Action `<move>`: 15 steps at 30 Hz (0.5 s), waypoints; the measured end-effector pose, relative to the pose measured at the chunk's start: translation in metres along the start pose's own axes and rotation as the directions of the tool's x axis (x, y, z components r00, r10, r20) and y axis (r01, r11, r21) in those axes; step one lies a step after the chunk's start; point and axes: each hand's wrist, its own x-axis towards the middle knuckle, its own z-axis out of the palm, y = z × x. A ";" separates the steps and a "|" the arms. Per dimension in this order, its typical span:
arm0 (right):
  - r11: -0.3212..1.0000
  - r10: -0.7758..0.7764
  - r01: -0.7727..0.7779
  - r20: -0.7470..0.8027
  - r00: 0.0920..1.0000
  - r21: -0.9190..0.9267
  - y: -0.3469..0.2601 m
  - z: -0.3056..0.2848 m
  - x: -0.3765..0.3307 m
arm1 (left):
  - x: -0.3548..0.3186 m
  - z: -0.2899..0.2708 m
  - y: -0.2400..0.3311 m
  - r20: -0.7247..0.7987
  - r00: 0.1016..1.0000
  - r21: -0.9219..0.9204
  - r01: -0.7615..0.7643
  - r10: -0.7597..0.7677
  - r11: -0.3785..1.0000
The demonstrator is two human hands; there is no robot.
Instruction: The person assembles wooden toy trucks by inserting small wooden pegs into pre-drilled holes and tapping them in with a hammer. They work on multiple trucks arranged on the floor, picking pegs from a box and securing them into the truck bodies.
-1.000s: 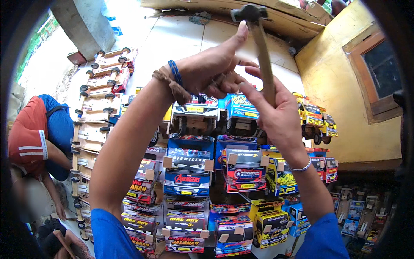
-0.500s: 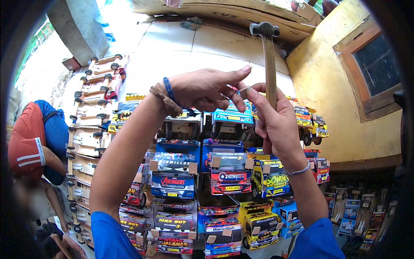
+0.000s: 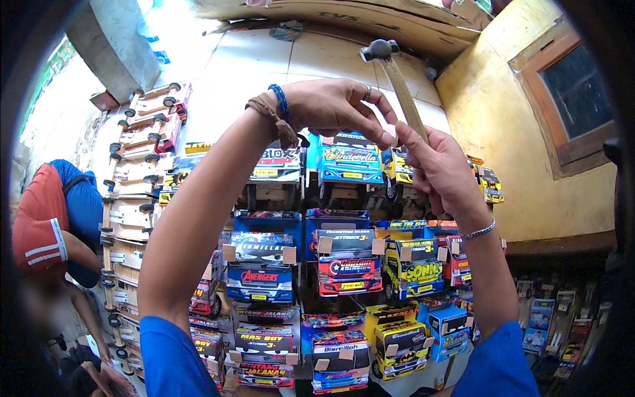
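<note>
My right hand [image 3: 444, 159] is wrapped round the wooden handle of a hammer [image 3: 405, 92], its steel head up and away from me. My left hand [image 3: 340, 109] meets it with thumb and fingers pinched together at the right thumb tip. A small pale bit shows between the fingertips, too little to name. Beneath the hands stand rows of toy trucks with printed fronts. Nearest are a light blue truck [image 3: 349, 159] and a white-fronted truck [image 3: 274, 165]. Small tan squares stick out at the sides of several trucks, such as the blue one [image 3: 261, 276] lower down.
Upturned wooden truck frames with black wheels [image 3: 142, 155] form a column on the left. Beside them a person in a red-orange shirt [image 3: 40, 221] bends down. Cardboard [image 3: 344, 20] lies along the far side. A yellow wall [image 3: 489, 106] with a wood-framed window stands right.
My left hand has moved right and closed its fingers at the right thumb. The hammer has tipped to the left. The small flat wooden piece near the right thumb no longer shows clearly.
</note>
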 end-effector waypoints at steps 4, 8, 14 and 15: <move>0.999 -0.043 0.043 -0.090 0.995 -0.007 0.011 -0.008 -0.013 | 0.017 -0.004 -0.003 -0.064 0.992 0.200 0.123 -0.112 0.972; 0.988 0.006 -0.037 -0.203 0.979 -0.151 0.028 -0.024 -0.036 | 0.033 -0.002 -0.015 -0.096 0.969 0.284 0.246 -0.228 0.927; 0.988 0.001 -0.033 -0.207 0.978 -0.149 0.052 -0.041 -0.077 | 0.053 0.009 -0.026 -0.240 0.923 0.519 0.383 -0.300 0.764; 0.988 0.020 -0.050 -0.208 0.978 -0.144 0.055 -0.044 -0.083 | 0.054 0.011 -0.026 -0.253 0.921 0.550 0.388 -0.295 0.740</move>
